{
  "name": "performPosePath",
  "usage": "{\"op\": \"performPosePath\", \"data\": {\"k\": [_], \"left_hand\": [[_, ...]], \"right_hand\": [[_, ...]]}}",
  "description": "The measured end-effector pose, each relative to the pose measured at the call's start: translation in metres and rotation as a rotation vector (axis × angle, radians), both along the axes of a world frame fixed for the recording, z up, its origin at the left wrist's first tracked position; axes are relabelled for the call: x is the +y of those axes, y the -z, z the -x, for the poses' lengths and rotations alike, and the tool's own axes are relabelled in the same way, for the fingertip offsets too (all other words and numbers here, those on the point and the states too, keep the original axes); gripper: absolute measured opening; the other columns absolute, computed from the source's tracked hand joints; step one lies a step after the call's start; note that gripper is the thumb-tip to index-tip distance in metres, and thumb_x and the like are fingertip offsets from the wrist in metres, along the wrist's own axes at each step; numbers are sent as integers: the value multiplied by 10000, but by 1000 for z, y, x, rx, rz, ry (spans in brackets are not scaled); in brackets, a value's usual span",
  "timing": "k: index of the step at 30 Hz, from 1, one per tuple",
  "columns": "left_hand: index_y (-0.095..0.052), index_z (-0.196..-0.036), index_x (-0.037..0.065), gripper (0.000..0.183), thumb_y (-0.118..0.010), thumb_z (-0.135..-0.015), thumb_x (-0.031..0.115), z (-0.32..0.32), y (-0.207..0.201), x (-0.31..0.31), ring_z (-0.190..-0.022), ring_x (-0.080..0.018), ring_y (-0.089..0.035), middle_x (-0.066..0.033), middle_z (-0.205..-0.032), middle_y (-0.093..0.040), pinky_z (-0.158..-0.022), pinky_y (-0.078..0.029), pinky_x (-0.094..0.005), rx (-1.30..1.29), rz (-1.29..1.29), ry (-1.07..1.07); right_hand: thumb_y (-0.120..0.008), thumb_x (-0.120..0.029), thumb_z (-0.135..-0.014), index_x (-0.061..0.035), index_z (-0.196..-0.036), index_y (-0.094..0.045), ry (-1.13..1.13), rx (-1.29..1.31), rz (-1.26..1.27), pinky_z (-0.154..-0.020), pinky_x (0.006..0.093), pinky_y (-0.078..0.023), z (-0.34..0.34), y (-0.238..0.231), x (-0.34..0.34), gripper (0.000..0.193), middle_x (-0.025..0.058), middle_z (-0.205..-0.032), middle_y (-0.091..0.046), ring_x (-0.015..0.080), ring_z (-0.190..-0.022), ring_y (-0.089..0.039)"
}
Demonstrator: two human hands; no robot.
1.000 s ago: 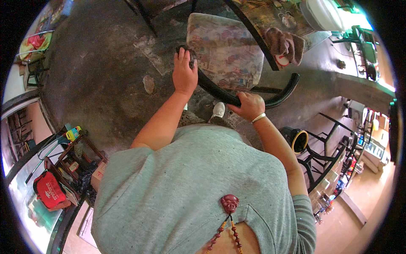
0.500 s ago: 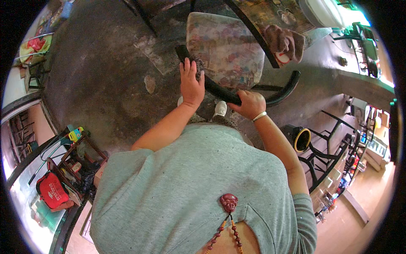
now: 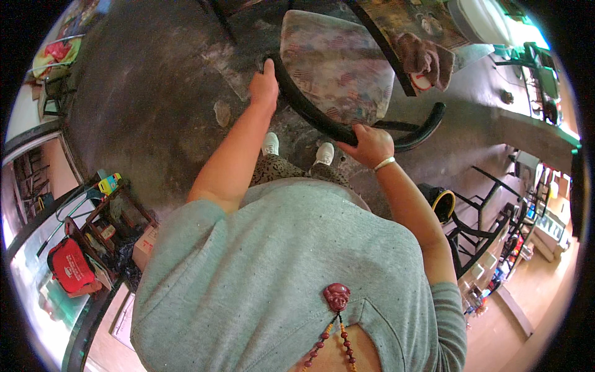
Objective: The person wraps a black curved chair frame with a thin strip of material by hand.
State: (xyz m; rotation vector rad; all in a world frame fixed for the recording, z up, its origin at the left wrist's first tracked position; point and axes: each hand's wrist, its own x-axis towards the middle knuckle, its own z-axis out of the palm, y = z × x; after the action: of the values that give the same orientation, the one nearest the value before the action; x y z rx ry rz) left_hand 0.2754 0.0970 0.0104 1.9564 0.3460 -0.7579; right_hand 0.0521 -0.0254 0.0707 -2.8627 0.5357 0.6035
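Observation:
A chair with a curved black rail [image 3: 313,118] and a pale patterned seat [image 3: 338,65] stands in front of me. My left hand [image 3: 264,90] is closed round the rail's far left end, thumb up on top. Its other fingers are mostly hidden, and anything dark beneath them is too unclear to name. My right hand [image 3: 373,147] grips the same rail nearer to me, right of the middle. A pale bangle sits on that wrist. Beyond my right hand the rail bends up to a free end.
A table [image 3: 406,22] with a brown cloth [image 3: 424,62] on its edge stands beyond the seat at the right. Black chairs [image 3: 477,229] and a black bin with a yellow rim [image 3: 443,206] are on the right. At left, a red bag [image 3: 71,266] lies by a wooden rack.
My left hand has slid away from me toward the rail's far left end and turned from flat to curled. The dark fuzzy pad seen under it is now hidden. My right hand still grips.

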Motion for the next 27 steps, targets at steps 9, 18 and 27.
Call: {"op": "performPosePath", "data": {"k": [9, 18, 27], "left_hand": [[-80, -1325, -114, 792, -474, -869, 400, 155, -3, 2, -1297, -354, -170, -276, -1387, -145, -1050, -181, -357, -187, 253, 70], [-105, -1341, -71, 696, -383, -898, 389, 150, 18, -10, -1304, -387, -113, -255, -1403, -114, -1056, -123, -396, -503, 334, -91], [-550, -1045, 111, 261, -557, -805, 214, 200, 13, -12, -1182, -317, -374, -80, -1181, -491, -984, -271, -483, -1134, 100, 318]], "right_hand": [[-584, -528, -714, -84, -863, -590, -3, -107, 32, -581, 389, -479, 9, 10, 1, 468, 109, -766, -622, 281, -671, -609], [-483, -532, -796, -64, -934, -576, -99, 3, -56, -592, 429, -472, 0, 4, -8, 496, 146, -735, -621, 333, -669, -605], [-517, -444, -778, -32, -795, -558, -166, -51, -101, -519, 422, -502, 10, 20, -17, 414, 161, -661, -611, 328, -586, -615]]}}
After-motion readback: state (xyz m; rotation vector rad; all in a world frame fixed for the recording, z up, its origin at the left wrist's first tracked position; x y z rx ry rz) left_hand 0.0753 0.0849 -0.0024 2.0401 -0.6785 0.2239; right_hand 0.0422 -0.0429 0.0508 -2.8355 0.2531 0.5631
